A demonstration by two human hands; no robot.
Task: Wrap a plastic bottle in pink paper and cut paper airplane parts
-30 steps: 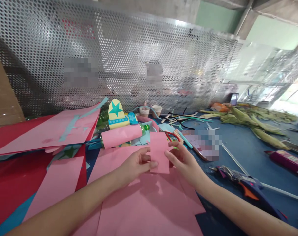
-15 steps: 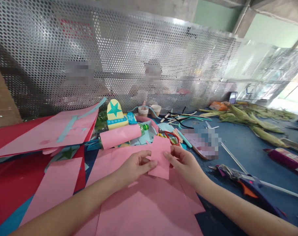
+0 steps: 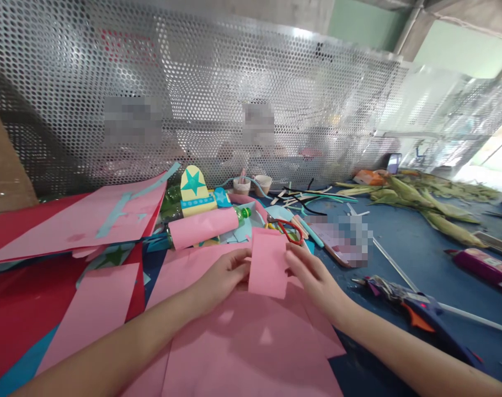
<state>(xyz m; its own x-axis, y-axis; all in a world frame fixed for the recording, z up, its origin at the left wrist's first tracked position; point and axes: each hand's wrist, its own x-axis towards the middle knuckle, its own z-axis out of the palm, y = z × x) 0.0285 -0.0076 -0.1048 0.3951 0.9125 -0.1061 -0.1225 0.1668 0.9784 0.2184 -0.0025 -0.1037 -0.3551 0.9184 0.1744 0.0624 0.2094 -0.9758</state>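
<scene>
A small pink paper rectangle (image 3: 268, 263) is held upright between both hands above the big pink sheets (image 3: 251, 347). My left hand (image 3: 223, 274) pinches its left edge with curled fingers. At its right edge my right hand (image 3: 313, 274) grips it with thumb and fingers. Just behind lie red-handled scissors (image 3: 291, 230) and a bottle wrapped in pink paper (image 3: 203, 227) with a yellow fin bearing a teal star (image 3: 194, 192).
Red and pink sheets (image 3: 69, 226) cover the left side. A blue glue gun (image 3: 416, 317) lies at the right on the blue table (image 3: 416, 253), with a purple packet (image 3: 485, 264), corn husks (image 3: 425, 207), and small cups (image 3: 251, 185). A perforated metal screen (image 3: 218, 94) closes the back.
The pink piece was turned from tilted to upright and lowered slightly; both hands shifted their grip along its side edges.
</scene>
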